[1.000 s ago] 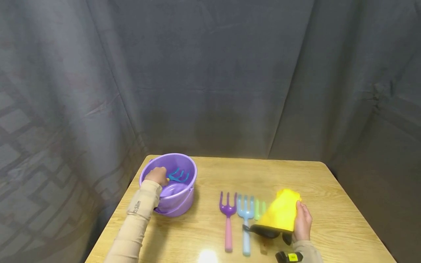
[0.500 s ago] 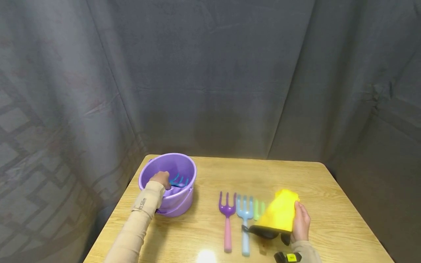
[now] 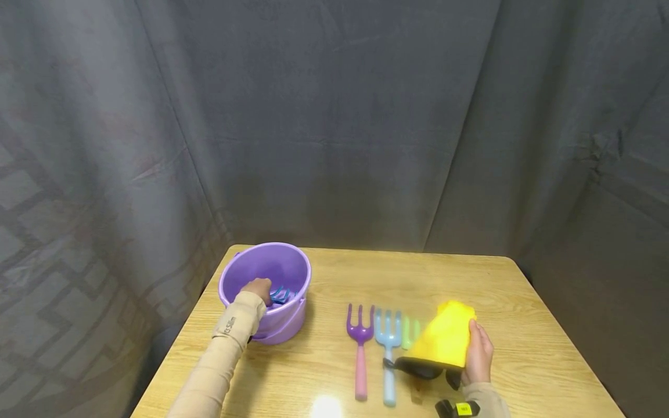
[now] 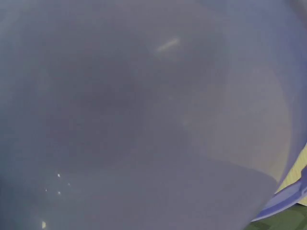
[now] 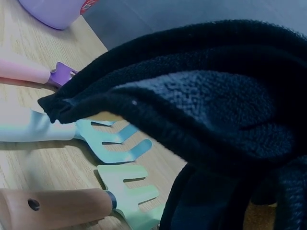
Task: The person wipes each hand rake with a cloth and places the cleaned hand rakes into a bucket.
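Observation:
My left hand (image 3: 258, 287) reaches down into a purple bucket (image 3: 286, 326) and holds a blue hand rake (image 3: 280, 296), whose tines show beside the fingers; its handle is hidden. Only the bucket's smooth purple inside (image 4: 158, 105) fills the left wrist view. On the right, my other hand (image 3: 479, 355) grips the side of a yellow cloth pouch (image 3: 446, 337) with black edging. The pouch's dark mouth (image 5: 201, 96) gapes in the right wrist view. It overhangs the light blue fork (image 3: 388, 337) and the green fork (image 3: 410, 333).
A purple fork with a pink handle (image 3: 360, 371) lies left of the light blue one on the wooden table (image 3: 533, 325). The green fork has a wooden handle (image 5: 67, 206). Grey curtains (image 3: 334, 128) hang behind and at both sides.
My left hand has sunk deeper into the bucket, and the blue rake's tines have gone lower with it. The right hand and the pouch have stayed nearly still.

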A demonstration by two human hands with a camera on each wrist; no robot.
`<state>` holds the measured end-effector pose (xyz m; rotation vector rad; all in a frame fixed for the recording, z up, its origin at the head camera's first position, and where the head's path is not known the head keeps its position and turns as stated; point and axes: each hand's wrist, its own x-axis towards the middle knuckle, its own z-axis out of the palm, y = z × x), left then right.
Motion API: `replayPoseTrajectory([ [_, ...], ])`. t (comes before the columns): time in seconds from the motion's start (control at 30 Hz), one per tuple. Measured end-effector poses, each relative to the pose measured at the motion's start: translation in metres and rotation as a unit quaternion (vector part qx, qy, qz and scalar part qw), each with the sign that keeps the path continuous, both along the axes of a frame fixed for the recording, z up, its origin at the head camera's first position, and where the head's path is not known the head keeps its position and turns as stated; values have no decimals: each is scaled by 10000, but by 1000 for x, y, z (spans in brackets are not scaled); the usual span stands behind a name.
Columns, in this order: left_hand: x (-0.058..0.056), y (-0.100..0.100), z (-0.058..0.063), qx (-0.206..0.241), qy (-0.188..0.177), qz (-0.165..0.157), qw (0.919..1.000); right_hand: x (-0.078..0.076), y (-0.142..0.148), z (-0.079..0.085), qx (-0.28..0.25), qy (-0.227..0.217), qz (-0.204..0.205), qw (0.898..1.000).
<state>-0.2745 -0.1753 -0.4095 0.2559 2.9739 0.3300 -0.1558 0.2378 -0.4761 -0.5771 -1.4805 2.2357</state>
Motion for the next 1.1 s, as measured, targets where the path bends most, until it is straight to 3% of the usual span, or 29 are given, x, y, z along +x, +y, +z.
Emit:
replayPoseTrajectory([
  [0.27,2,1,-5,-3,3,-71,10000,-2,0,-1,8,-236,-96,9997],
  [0.57,-7,-7,-16,77,-222,-181,9996,-1,1,-3,116,-152,5,9998],
  [0.77,-7,-7,-14,113,-419,-58,9990,-2,0,-5,244,-322,-113,9991],
  [1.1,-4,-6,-8,43,-374,60,9993,-3,-2,-6,200,-264,-32,9994],
])
